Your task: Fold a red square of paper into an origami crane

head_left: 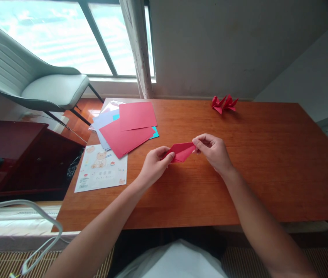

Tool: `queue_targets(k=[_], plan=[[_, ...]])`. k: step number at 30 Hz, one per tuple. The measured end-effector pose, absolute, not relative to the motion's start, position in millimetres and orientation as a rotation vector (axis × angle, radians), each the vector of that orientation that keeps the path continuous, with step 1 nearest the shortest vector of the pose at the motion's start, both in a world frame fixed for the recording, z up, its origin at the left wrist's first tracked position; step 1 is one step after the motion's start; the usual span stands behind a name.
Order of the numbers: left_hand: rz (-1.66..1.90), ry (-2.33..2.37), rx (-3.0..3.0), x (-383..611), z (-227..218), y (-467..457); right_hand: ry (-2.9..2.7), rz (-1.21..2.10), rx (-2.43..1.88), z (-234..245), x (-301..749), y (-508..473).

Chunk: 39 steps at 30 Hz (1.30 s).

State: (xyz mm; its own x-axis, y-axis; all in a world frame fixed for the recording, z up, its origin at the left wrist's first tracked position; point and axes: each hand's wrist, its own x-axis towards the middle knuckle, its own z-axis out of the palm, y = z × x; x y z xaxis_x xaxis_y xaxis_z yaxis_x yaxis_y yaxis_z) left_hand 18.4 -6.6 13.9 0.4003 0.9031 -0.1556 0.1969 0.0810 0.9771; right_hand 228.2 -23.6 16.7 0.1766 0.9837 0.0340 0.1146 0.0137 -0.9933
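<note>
So there's bright daylight pouring through a dark-framed window [100, 42] with a pale curtain [137, 42], a padded chair [55, 87] on reddish flooring [78, 116], and a shadowy grey wall [204, 46].

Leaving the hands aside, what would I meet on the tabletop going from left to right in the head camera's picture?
Bear-printed sheet → topmost loose red sheet → folded red paper → red origami figures.

The left hand [156, 162] hides part of the folded paper [183, 151], the left edge crops the chair [55, 89], and bear-sheet lettering [105, 173] is illegible.
</note>
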Motion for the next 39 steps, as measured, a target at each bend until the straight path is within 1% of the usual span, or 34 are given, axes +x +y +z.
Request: queue_targets(k=[4, 7, 10, 13, 16, 19, 22, 28, 35, 39], plan=[[0.7, 1.202, 1.759, 19.5, 11.1, -3.4, -1.19, 1.087, -1.389, 13.2, 239.9, -31.2], [0.577, 1.319, 2.05, 23.7, 12.4, -3.2, -1.306, 0.985, -1.55, 5.1, 247.3, -40.8], [0.449, 1.367, 2.389, 27.5, 12.0, -2.9, -1.642, 0.608, -1.766, -1.5, 249.7, -49.1], [0.47, 1.332, 2.585, 28.0, 8.7, -1.7, -1.903, 0.219, -1.828, -2.9, 246.6, -53.7], [0.488, 1.082, 2.734, 25.6, 4.9, 1.1, -2.04, 0.06, -1.707, -2.1, 242.0, -56.6], [0.408, 0.813, 2.8, 23.0, 2.3, 4.7, -2.212, 0.105, -1.423, -3.4, 239.8, -59.0], [0.401, 0.764, 2.771, 21.4, 1.6, 5.4, -2.329, 0.215, -1.219, -5.9, 241.1, -59.0], [0.45, 0.809, 2.751, 19.0, 5.5, -2.8, -2.32, 0.327, -1.21, -4.6, 246.0, -51.4], [0.47, 0.826, 2.85, 15.1, 4.5, -9.4, -2.432, 0.194, -1.184, -1.6, 249.1, -47.7], [0.487, 0.824, 2.879, 15.0, 4.4, -11.4, -2.403, 0.208, -1.173, -3.0, 249.2, -47.1]])
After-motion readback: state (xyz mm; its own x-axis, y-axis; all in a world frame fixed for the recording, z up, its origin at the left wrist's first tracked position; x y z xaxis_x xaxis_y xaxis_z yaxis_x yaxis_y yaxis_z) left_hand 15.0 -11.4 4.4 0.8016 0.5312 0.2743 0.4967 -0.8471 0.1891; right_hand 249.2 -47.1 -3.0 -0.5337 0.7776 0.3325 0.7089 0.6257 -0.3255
